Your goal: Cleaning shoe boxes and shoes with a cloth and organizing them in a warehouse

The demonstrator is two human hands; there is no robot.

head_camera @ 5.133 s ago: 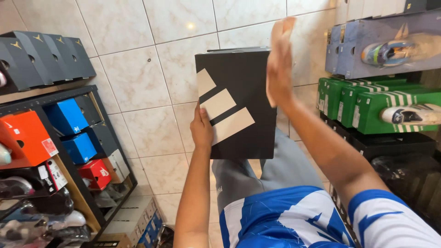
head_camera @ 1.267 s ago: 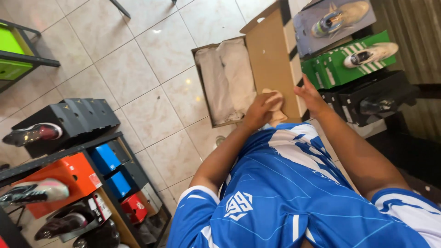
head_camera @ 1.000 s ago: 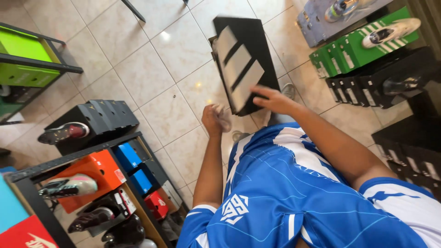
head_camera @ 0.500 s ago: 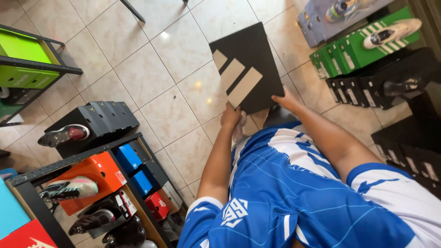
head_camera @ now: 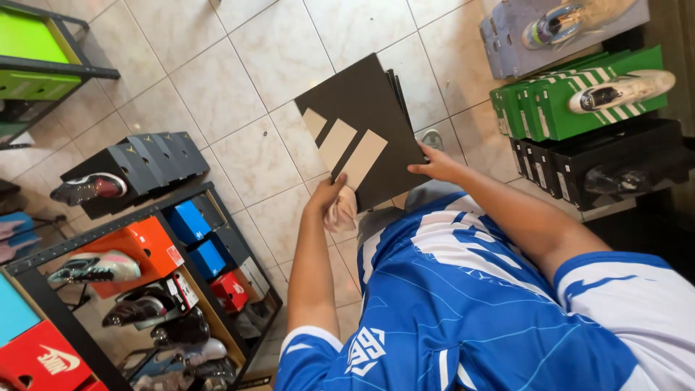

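Black shoebox [head_camera: 365, 130] with three tan stripes, blue-and-white jersey [head_camera: 463, 304] (faint line pattern), green striped boxes [head_camera: 550, 101], beige floor tiles [head_camera: 239, 94]

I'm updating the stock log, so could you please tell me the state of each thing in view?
Black shoe box: closed, held up.
Left hand: gripping the box's lower edge, with a cloth.
Right hand: gripping its side.
Green boxes: closed, shoe on top.

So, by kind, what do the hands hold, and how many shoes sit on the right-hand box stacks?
black shoebox, gripped by the right hand, touched by the left hand: 1
pinkish cloth, in the left hand: 1
shoes on the right-hand stacks: 3
Total: 5
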